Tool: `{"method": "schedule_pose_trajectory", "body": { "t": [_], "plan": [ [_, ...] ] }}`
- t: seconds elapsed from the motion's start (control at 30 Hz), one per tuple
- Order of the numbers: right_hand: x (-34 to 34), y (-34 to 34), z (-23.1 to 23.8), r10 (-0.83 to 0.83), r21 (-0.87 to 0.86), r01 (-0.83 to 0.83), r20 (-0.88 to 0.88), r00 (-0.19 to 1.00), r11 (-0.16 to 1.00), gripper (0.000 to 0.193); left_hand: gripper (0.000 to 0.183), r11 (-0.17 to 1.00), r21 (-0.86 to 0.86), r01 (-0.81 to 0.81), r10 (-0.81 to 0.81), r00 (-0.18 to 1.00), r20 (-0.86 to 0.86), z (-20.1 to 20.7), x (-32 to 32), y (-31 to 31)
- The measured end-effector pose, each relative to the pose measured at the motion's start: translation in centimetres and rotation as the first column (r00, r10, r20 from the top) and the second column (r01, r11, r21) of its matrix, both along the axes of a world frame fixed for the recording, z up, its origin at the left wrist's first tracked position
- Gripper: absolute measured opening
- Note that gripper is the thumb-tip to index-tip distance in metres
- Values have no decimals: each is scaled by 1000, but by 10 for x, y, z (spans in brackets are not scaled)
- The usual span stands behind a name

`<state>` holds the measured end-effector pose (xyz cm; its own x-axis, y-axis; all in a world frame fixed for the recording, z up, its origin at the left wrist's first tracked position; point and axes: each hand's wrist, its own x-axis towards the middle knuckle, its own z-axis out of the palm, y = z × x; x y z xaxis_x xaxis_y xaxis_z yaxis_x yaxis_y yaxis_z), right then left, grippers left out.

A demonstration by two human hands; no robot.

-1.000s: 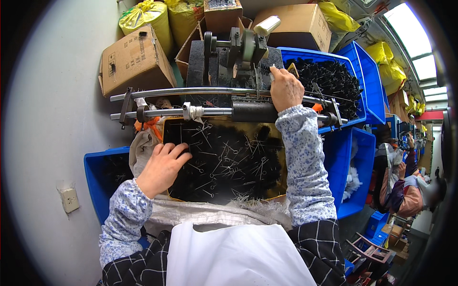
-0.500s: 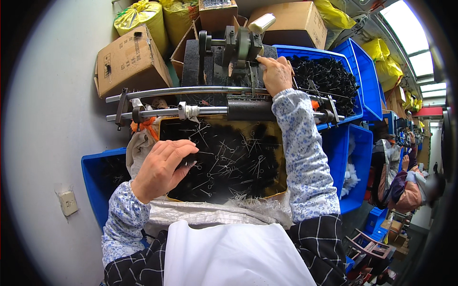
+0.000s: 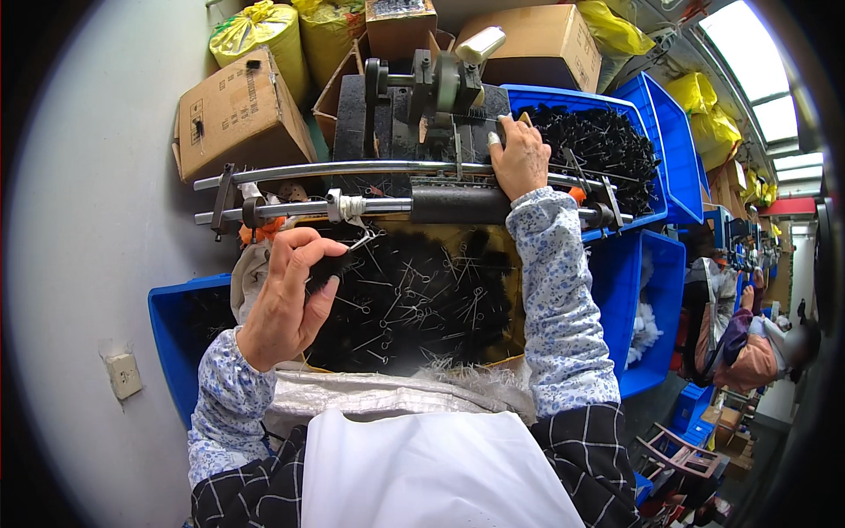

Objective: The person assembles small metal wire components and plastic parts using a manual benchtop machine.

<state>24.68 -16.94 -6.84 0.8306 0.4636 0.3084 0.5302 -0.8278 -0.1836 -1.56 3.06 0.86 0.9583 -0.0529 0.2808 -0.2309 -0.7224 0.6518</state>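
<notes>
left hand (image 3: 283, 304) and right hand (image 3: 523, 160) are apart, grips unclear; wire-handled brushes (image 3: 414, 304) could snag, because they overlap.

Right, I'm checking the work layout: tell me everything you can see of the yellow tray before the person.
The yellow tray looks roughly rectangular; its material is hard to tell. Its wall shows mainly on the far and right sides. It holds jumbled black bristly brushes with thin silvery wire stems, some looped. It sits on the near side of the metal rails; pale woven sacking lines its near edge, seemingly touching. The left hand is over its left side.
</notes>
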Motion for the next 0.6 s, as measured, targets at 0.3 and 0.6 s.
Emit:
{"method": "schedule_pose_trajectory", "body": {
  "t": [0.3, 0.6],
  "plan": [
    [-26, 49, 10, 11, -102, -15, -42, 999, 995, 33, 35, 992, -124, 14, -16, 1000, -11, 3, 1, -3],
    [5, -5, 5, -11, -85, 12, 10, 1000, 996, 32, 28, 929, -370, 1, 13, 999, 35, -5, -1, 4]
  ]
}}
